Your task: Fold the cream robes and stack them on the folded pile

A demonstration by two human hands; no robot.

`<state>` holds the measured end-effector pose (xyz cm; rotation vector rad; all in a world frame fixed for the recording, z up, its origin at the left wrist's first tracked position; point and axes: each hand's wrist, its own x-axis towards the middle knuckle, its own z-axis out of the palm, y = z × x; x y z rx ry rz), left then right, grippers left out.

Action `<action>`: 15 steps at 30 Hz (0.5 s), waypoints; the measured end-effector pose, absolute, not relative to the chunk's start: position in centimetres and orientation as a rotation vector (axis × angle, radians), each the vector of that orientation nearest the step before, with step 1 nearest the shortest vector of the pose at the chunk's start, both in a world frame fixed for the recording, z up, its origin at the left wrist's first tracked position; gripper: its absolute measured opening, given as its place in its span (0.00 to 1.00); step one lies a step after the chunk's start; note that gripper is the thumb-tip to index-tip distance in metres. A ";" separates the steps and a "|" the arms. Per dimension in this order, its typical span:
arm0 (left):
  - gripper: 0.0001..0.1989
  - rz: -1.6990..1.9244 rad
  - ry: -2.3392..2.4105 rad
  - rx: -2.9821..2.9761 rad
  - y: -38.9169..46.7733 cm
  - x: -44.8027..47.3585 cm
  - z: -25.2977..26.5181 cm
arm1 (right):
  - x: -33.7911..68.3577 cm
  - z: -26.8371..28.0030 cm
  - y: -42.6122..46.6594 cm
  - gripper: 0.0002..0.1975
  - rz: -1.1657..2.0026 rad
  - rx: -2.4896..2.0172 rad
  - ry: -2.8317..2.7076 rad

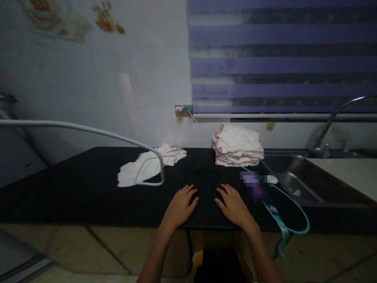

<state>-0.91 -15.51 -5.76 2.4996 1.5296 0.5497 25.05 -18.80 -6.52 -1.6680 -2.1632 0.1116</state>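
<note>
- left hand (179, 206) and right hand (234, 206) lie flat on the near edge of the black tabletop (88, 188), fingers spread, gripping nothing.
- folded stack (238, 146) sits far right, by the sink (297, 177); a loose cloth (147, 165) lies far left, apart.
- dim room, white wall, purple blind (279, 59).

This looks like a home kitchen or laundry corner. A black stone counter (88, 184) runs along a white wall, ending at a steel sink (297, 177) with a curved tap (332, 122). Purple striped blinds (279, 55) cover the window above. Folded pale cloths (238, 146) sit stacked on the counter, a wall socket (183, 110) feeds a teal cable (294, 204), and beige tiles (97, 247) cover the floor.
</note>
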 end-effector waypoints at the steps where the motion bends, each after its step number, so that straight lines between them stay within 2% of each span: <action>1: 0.27 0.547 1.530 2.501 -15.5 -0.8 -5.7 | 25.0 -6.6 -18.8 0.28 0.112 -1.667 -2.161; 7: 0.21 0.525 1.489 2.622 -14.4 -0.9 -4.4 | 25.1 -6.6 -18.7 0.28 0.107 -1.658 -2.149; 11: 0.18 0.403 1.354 2.704 -10.1 -3.6 -3.1 | 25.0 -6.7 -18.7 0.28 0.124 -1.670 -2.134; 15: 0.20 0.338 1.732 2.628 -4.0 -8.2 -1.3 | 25.0 -6.8 -18.8 0.28 0.137 -1.661 -2.111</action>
